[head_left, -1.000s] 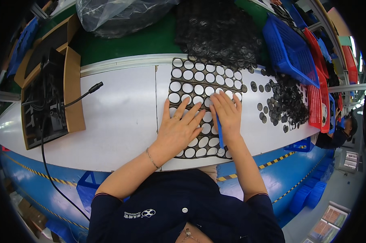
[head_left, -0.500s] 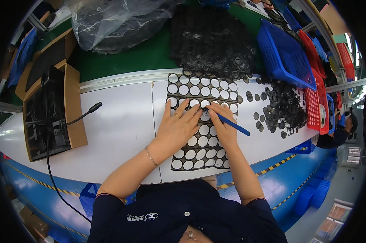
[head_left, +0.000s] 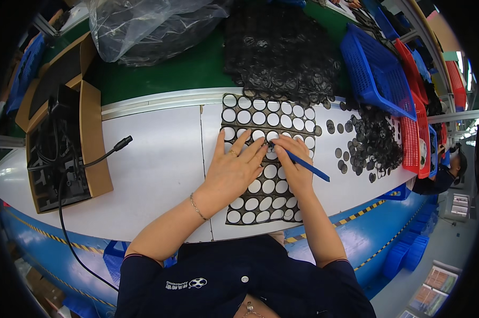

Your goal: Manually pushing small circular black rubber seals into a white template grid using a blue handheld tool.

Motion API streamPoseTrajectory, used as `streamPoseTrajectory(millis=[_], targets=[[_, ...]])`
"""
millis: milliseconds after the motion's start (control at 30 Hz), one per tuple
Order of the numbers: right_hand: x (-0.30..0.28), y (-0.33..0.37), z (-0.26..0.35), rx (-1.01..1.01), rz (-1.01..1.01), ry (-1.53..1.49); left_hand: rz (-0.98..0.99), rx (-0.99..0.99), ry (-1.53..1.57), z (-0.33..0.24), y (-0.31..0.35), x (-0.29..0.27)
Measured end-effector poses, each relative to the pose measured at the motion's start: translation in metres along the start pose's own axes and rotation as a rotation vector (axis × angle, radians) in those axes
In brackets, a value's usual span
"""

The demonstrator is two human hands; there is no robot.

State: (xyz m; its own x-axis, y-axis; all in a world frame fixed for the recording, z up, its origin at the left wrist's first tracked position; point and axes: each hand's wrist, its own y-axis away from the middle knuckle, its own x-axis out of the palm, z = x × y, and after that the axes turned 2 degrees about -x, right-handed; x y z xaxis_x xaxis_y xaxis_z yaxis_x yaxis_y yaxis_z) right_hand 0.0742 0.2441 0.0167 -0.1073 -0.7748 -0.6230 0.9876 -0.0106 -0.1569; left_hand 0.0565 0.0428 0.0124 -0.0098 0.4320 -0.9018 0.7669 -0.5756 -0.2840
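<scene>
Where sheet (head_left: 267,126) edge meets bare tabletop (head_left: 154,169), left hand (head_left: 232,170) spreads; right hand (head_left: 295,172) pinches tool (head_left: 310,167).

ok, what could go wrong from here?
1. The slim blue tool in the right hand has its tip close to the left hand's spread fingers; a slip might poke one.
2. Loose black discs lie just right of the black sheet with white circles; a sweep of the right hand might scatter them.

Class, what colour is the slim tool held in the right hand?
The slim tool is blue; it shows best in the head view.
</scene>
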Motion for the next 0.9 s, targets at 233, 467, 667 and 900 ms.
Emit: streamPoseTrajectory(millis=[233, 467, 667, 900], targets=[[-0.001, -0.001, 0.001, -0.006, 0.008, 0.015, -0.006, -0.003, 0.004, 0.0, 0.0, 0.0], [0.013, 0.002, 0.002, -0.415, -0.141, 0.457, 0.006, 0.002, -0.014, -0.001, 0.001, 0.0], [-0.014, -0.038, -0.027, -0.253, -0.418, 0.431, -0.034, 0.011, -0.026, -0.003, 0.0, -0.003], [0.002, -0.04, -0.017, -0.004, -0.112, -0.146, -0.065, -0.063, 0.102, 0.006, -0.034, -0.006]])
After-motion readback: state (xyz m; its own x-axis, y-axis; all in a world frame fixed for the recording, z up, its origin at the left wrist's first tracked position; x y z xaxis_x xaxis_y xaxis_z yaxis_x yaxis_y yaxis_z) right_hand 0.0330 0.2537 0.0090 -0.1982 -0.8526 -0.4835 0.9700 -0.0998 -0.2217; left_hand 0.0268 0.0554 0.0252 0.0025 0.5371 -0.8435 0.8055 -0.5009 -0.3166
